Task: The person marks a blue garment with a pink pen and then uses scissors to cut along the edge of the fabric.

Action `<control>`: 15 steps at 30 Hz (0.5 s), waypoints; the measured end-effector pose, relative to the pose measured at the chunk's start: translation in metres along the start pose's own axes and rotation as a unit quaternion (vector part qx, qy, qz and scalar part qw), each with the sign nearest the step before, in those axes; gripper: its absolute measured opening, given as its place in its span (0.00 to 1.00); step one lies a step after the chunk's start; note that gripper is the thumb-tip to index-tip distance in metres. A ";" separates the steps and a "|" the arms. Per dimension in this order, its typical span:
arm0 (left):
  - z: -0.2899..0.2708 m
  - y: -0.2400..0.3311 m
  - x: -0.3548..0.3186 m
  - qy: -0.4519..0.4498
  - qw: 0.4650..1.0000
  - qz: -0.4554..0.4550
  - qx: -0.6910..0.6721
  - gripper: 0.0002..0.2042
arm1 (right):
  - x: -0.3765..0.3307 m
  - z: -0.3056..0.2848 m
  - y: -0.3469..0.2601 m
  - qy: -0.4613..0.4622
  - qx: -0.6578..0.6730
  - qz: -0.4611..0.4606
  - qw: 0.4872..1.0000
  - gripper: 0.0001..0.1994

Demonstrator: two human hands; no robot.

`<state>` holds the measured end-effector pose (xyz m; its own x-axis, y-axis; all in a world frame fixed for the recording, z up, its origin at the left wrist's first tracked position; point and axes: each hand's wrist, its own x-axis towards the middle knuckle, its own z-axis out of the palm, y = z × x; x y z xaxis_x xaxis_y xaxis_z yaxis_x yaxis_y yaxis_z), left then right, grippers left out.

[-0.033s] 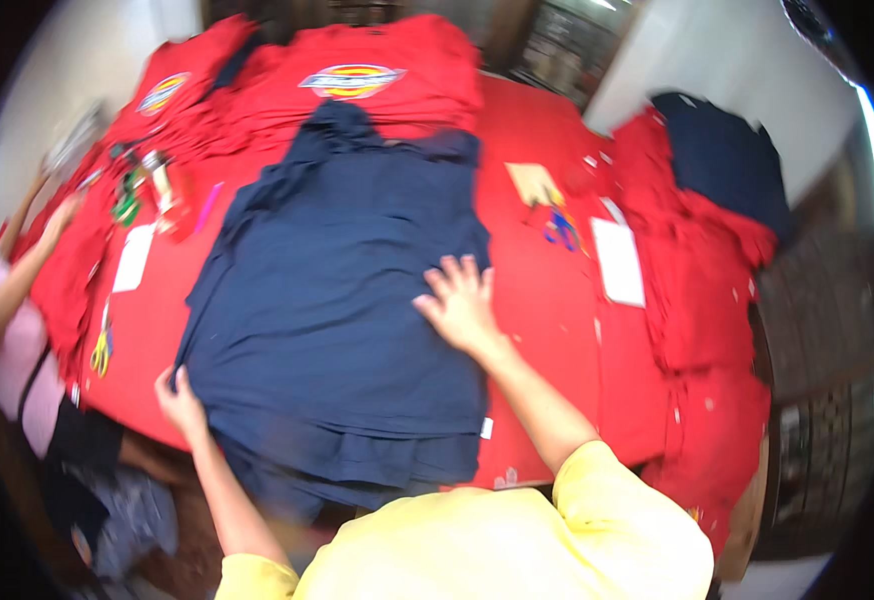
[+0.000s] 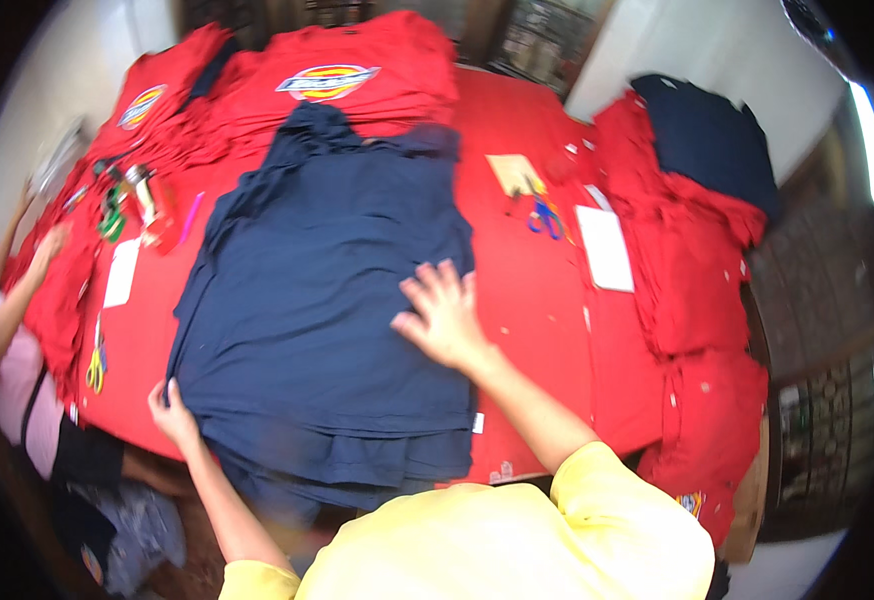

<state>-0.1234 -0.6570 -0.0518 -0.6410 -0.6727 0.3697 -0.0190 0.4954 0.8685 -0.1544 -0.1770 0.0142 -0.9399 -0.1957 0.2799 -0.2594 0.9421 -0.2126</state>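
Head view: I am pressing my right hand (image 2: 444,318) flat, fingers spread and open, on the navy garment (image 2: 327,300); it is gripping nothing. My left hand (image 2: 172,412) is closing on the garment's lower left edge, pinching the cloth at the table's near side. The garment is lying spread out in the middle of the table (image 2: 527,300), on top of further navy layers that are showing at its lower hem.

The table is wearing a red cover. Red shirts (image 2: 357,80) with oval chest emblems are lying stacked along its far edge, and more red cloth (image 2: 687,250) is piling up on the right, with a navy piece (image 2: 707,140) on top at the far right. Blue-handled scissors (image 2: 545,215) and a white paper (image 2: 605,248) are lying right of the garment. A white slip (image 2: 120,272) and yellow scissors (image 2: 96,362) are lying on the left. A second person's arm (image 2: 12,300) is reaching onto the table from the left edge. A pale wall (image 2: 697,50) is standing beyond the table.
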 end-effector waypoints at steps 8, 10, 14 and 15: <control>0.024 0.001 0.002 -0.165 0.984 -0.028 0.059 0.21 | -0.154 0.023 -0.041 -0.020 0.196 -0.129 0.972 0.31; 0.018 0.009 0.010 -0.095 0.982 0.079 0.145 0.20 | -0.152 0.018 -0.039 -0.008 0.196 -0.107 0.975 0.29; 0.004 0.040 0.026 -0.027 0.976 0.124 0.179 0.19 | -0.177 -0.012 -0.023 0.021 0.122 -0.043 0.991 0.23; 0.001 0.035 0.031 -0.041 0.986 0.081 0.143 0.19 | -0.186 -0.007 -0.013 0.013 0.128 -0.023 0.991 0.20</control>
<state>-0.1442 -0.6600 -0.0107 -0.7133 -0.5315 0.4569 -0.1205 0.7352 0.6671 0.0251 -0.1507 -0.0281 -0.9202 -0.2273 0.3188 -0.3537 0.8316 -0.4282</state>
